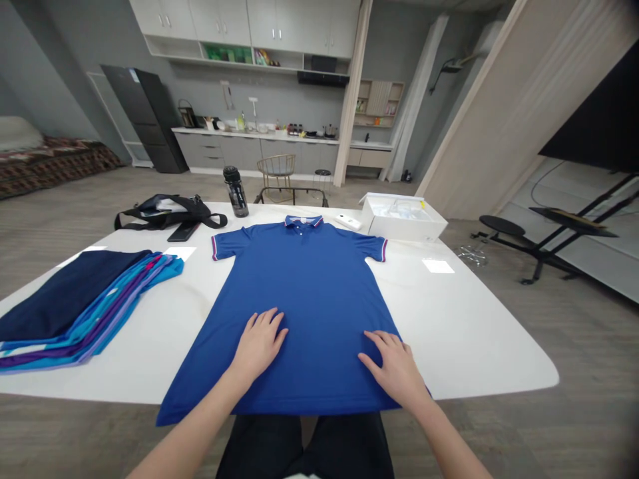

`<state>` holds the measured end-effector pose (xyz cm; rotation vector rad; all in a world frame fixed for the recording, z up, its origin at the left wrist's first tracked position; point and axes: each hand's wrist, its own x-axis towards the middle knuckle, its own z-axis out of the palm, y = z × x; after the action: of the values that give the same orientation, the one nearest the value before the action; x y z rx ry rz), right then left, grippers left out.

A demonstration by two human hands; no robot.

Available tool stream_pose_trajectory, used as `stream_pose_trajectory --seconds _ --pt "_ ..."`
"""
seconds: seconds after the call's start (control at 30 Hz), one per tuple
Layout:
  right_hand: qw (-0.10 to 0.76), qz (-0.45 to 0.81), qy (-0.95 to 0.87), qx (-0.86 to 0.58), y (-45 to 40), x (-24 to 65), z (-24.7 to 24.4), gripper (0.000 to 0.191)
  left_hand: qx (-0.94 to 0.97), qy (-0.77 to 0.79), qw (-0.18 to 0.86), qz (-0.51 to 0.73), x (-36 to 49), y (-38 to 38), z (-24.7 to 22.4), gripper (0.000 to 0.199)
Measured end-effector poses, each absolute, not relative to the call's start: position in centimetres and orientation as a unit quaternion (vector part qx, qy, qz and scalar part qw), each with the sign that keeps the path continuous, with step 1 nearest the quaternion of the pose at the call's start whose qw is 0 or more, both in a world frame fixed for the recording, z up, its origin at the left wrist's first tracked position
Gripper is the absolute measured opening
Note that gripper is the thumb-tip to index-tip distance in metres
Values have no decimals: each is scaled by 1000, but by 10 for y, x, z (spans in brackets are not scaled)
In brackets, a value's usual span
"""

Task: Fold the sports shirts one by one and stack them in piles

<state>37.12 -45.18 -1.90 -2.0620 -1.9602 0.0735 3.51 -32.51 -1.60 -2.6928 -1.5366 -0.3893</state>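
A blue polo shirt [309,286] lies spread flat on the white table, collar away from me and hem toward me. Its short sleeves point out to both sides and have striped cuffs. My left hand [260,340] rests on the lower left part of the shirt, palm down with fingers stretched out. On the lower right part lies my right hand [392,364], also palm down, thumb apart from the fingers. Neither hand grips the cloth. The hem reaches over the table's near edge, above my lap.
On the left of the table [479,326] sits a stack of folded clothes [74,299]. Behind it are a black bag [170,211], a phone [184,231] and a dark bottle [235,193]. A white box [403,218] and a small white device [348,221] stand at the back right.
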Motion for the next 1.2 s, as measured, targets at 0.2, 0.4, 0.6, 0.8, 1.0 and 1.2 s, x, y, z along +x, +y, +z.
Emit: stream_pose_trajectory --seconds 0.2,0.4,0.6,0.8,1.0,1.2 --pt "230 81 -628 -739 -329 435 -18 39 -902 -408 -28 -141 47 -251 -10 39" --pt "203 51 -501 -840 -191 506 -16 52 -918 -369 -48 -138 81 -179 -22 43" --pt "181 67 -303 -933 -112 534 -22 70 -904 -383 -78 -172 113 -119 -32 38" --pt "294 117 -238 -918 -81 549 -33 47 -859 -374 -197 -288 159 -101 -35 31" --pt "414 206 -262 -847 -62 547 -23 27 -737 -366 -421 -381 257 -75 -25 29" --pt "526 271 -332 -735 -56 509 9 39 -505 -370 -690 -363 353 -34 7 43"
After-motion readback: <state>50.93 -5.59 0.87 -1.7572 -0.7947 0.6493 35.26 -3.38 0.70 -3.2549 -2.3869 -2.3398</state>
